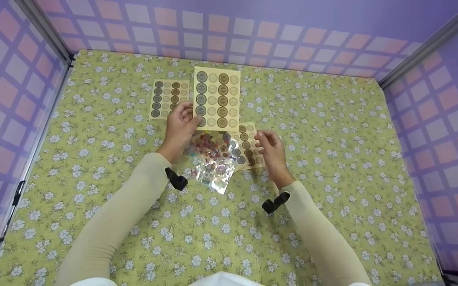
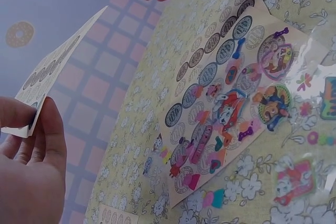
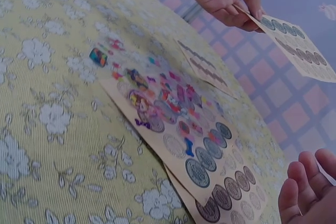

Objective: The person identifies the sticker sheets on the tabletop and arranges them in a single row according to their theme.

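Note:
My left hand (image 1: 180, 129) pinches the lower left corner of a cream sheet (image 1: 217, 99) with rows of round grey, pale and brown stickers, holding it up off the table. In the left wrist view the thumb lies over the corner of that sheet (image 2: 55, 66). My right hand (image 1: 273, 157) is raised beside the lower sheets, fingers bent loosely, holding nothing. Below and between the hands lies a clear sheet of colourful cartoon stickers (image 1: 215, 165), over more cream sheets (image 1: 249, 145) of round stickers.
Another cream sheet (image 1: 157, 93) of round stickers lies at the back left, partly behind the raised one. A flowered yellow-green cloth (image 1: 344, 190) covers the table. Purple checked panels (image 1: 292, 39) stand at the back and both sides.

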Demonstrator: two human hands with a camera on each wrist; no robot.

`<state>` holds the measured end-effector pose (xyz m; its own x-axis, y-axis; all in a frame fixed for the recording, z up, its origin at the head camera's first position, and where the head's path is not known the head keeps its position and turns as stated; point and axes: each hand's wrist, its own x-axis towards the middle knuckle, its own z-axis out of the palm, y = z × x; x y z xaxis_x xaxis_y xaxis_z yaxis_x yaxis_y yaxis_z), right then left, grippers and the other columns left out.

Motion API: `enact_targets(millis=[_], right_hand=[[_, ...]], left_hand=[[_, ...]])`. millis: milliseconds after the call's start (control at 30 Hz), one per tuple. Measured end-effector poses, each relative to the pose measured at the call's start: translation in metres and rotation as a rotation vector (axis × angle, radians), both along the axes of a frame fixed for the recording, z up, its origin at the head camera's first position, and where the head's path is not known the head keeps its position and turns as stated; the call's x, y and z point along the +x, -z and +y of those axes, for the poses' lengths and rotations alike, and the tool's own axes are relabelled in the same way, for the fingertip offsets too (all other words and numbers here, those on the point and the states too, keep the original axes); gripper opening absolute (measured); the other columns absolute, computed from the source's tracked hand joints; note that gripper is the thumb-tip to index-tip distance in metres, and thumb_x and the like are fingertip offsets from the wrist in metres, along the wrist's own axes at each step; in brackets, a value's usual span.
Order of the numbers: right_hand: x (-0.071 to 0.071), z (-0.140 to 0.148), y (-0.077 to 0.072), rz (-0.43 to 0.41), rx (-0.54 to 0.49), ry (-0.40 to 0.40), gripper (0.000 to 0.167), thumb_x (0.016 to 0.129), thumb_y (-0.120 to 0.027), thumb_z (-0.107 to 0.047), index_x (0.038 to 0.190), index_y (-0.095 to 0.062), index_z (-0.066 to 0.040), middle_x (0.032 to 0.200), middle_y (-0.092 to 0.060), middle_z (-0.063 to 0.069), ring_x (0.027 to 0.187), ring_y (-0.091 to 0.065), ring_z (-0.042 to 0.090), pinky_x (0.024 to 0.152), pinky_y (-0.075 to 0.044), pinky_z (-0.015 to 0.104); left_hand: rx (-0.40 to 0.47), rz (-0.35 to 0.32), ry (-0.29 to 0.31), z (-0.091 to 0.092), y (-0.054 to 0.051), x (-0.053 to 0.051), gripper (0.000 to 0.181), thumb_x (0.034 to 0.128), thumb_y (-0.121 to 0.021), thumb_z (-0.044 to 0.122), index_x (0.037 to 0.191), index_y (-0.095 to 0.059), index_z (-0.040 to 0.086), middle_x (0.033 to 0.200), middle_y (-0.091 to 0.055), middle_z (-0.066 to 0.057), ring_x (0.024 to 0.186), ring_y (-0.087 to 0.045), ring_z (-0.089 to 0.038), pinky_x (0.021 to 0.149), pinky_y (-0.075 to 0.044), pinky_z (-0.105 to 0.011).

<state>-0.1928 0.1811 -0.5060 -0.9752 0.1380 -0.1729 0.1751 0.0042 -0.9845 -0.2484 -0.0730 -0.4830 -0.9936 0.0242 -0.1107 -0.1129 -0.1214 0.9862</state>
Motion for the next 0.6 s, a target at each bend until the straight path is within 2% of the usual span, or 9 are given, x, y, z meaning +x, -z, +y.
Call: enact_targets(millis=[167,233,367,500,600], right_hand=[[-0.001,0.004,0.004,-0.025,0.066,-0.015,0.037,0.098,-0.057,-0.033,0.122,-0.056,-0.005,0.11,-0.057,0.006,0.112,-0.049,0.044,0.094,-0.044,0.055],[-0.002,0.006,0.005,-0.029,0.08,-0.016,0.037,0.097,-0.059,-0.032,0.122,-0.056,-0.005,0.108,-0.056,0.004,0.112,-0.05,0.042,0.094,-0.045,0.054],[-0.003,0.01,0.007,-0.022,0.091,-0.028,0.036,0.096,-0.061,-0.027,0.122,-0.056,-0.003,0.109,-0.055,0.004,0.108,-0.051,0.035,0.093,-0.046,0.051],[-0.004,0.013,0.009,0.002,0.186,-0.039,0.038,0.094,-0.064,-0.024,0.123,-0.057,-0.001,0.111,-0.058,0.007,0.1,-0.053,0.022,0.089,-0.047,0.037],[-0.004,0.014,0.01,0.021,0.276,-0.046,0.04,0.092,-0.066,-0.023,0.123,-0.058,0.0,0.11,-0.061,0.009,0.096,-0.054,0.018,0.085,-0.045,0.027]], left_hand=[[0.002,0.001,0.012,-0.001,-0.002,-0.004,0.041,0.0931,-0.059,0.004,0.132,-0.05,0.011,0.122,-0.059,-0.008,0.11,-0.061,-0.019,0.09,-0.054,-0.028],[0.001,0.003,0.007,-0.002,-0.003,-0.006,0.042,0.0933,-0.058,0.004,0.133,-0.049,0.012,0.123,-0.059,-0.008,0.11,-0.06,-0.019,0.09,-0.054,-0.028],[-0.01,0.01,-0.009,-0.003,-0.006,-0.011,0.042,0.0928,-0.058,0.004,0.133,-0.049,0.011,0.122,-0.059,-0.007,0.11,-0.06,-0.019,0.089,-0.053,-0.026],[0.008,0.015,-0.016,-0.003,-0.008,-0.014,0.041,0.0922,-0.058,0.003,0.131,-0.05,0.011,0.121,-0.059,-0.007,0.109,-0.06,-0.018,0.088,-0.053,-0.026],[0.026,0.007,-0.018,-0.003,-0.008,-0.016,0.04,0.0911,-0.057,0.0,0.13,-0.052,0.009,0.121,-0.059,-0.007,0.107,-0.06,-0.019,0.086,-0.053,-0.026]])
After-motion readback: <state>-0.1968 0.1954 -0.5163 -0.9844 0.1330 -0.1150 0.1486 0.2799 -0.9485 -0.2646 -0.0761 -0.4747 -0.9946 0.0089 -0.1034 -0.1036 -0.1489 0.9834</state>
